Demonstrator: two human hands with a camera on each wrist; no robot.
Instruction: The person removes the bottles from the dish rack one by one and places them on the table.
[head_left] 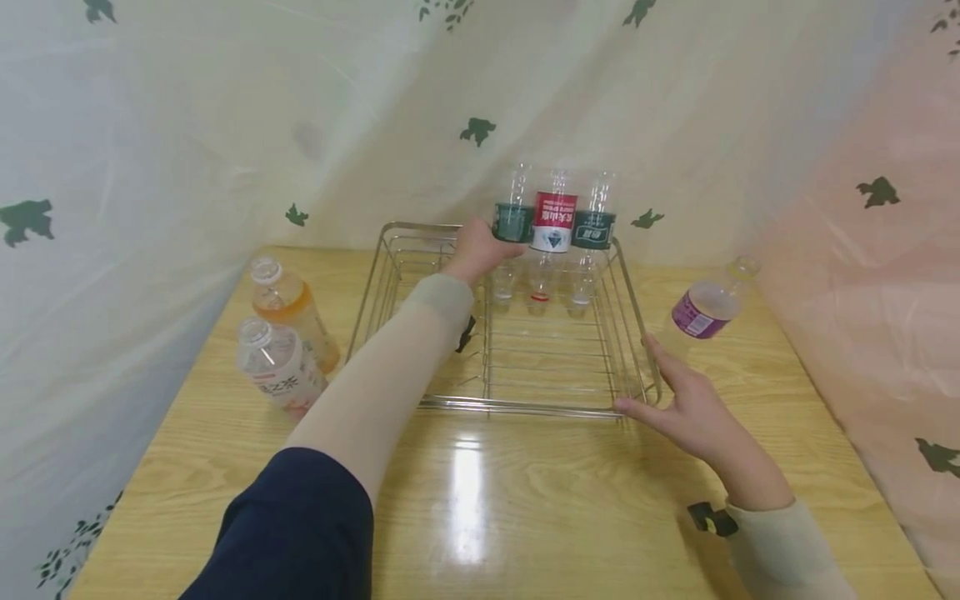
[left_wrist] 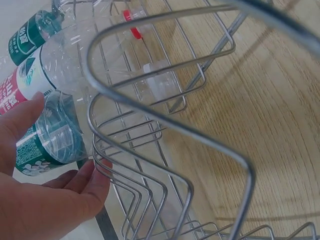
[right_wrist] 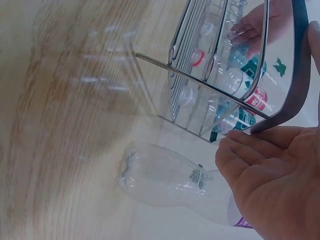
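Observation:
My left hand (head_left: 480,252) is at the back of a wire rack (head_left: 551,408), holding a clear bottle with a green label (head_left: 512,223). Its thumb lies along one side of the bottle and its fingers are on the other, fingertips right at the rack's wire (left_wrist: 100,145). Beside it stand a red-and-white-labelled bottle (head_left: 555,221) and another green-labelled bottle (head_left: 595,229). All three are upside down, caps low in the rack. My right hand (head_left: 693,412) holds the rack's front right corner, thumb on the front rail, fingers along the side. In the right wrist view its palm (right_wrist: 280,175) shows.
An orange-banded bottle (head_left: 288,304) and a white-labelled bottle (head_left: 277,367) stand left of the rack. To the right is a purple-labelled bottle (head_left: 705,308). All rest on a wooden table (head_left: 525,500), with a leaf-printed curtain (head_left: 247,108) behind.

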